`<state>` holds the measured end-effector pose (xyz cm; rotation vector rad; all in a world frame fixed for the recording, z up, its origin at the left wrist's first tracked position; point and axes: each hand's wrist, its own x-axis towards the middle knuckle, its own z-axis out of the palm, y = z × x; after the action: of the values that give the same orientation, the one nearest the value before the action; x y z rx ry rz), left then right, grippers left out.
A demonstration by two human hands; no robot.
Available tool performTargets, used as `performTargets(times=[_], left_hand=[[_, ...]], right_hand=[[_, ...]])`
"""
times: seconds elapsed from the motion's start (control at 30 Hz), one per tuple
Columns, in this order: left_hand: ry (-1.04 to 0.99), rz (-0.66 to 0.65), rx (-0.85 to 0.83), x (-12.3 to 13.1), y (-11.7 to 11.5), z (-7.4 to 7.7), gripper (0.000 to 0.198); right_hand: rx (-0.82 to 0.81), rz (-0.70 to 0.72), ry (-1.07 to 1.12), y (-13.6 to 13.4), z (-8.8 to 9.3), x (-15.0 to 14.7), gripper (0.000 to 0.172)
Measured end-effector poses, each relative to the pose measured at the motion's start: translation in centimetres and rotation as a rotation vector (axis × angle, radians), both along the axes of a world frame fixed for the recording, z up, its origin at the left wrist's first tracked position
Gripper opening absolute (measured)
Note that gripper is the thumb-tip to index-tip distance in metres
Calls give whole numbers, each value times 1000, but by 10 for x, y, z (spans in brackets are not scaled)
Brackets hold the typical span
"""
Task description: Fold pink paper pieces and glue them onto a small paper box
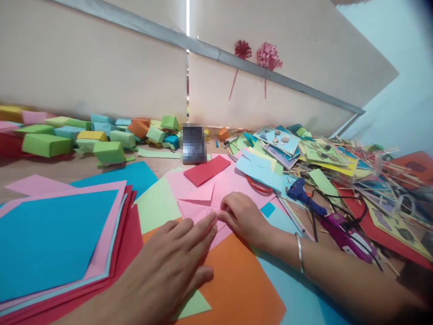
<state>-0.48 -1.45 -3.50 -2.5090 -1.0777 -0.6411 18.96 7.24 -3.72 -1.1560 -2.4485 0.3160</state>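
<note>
A folded piece of pink paper (pixel 198 198) lies in front of me, one flap standing slightly up. My left hand (pixel 169 259) reaches over its near edge, fingers stretched out flat and the fingertips touching the paper. On the other side, my right hand (pixel 243 216), with a silver bangle on the wrist, has its fingers curled and pinched at the same pink paper; the fingertips of both hands meet there. Beneath are larger sheets, among them an orange sheet (pixel 243 280) and a light green sheet (pixel 157 203). Just beyond lies a red paper strip (pixel 207 170).
To the left is a stack of coloured paper (pixel 57 239). Several small paper boxes (pixel 47 145) line the back. Red-handled scissors (pixel 259 185), a purple and blue glue gun (pixel 348 237) with black cord, and piled decorated cards (pixel 277 140) occupy the right. Two paper flowers (pixel 269 56) hang behind.
</note>
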Motion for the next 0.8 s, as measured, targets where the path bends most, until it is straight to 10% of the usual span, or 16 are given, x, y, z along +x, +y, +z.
performTargets(times=[0.47, 0.8], left_hand=[[233, -85, -50, -2, 9, 9, 31], [191, -51, -54, -4, 10, 2, 41]], right_hand=[[-45, -180, -40, 2, 18, 20, 35], [-61, -96, -129, 7, 26, 27, 12]])
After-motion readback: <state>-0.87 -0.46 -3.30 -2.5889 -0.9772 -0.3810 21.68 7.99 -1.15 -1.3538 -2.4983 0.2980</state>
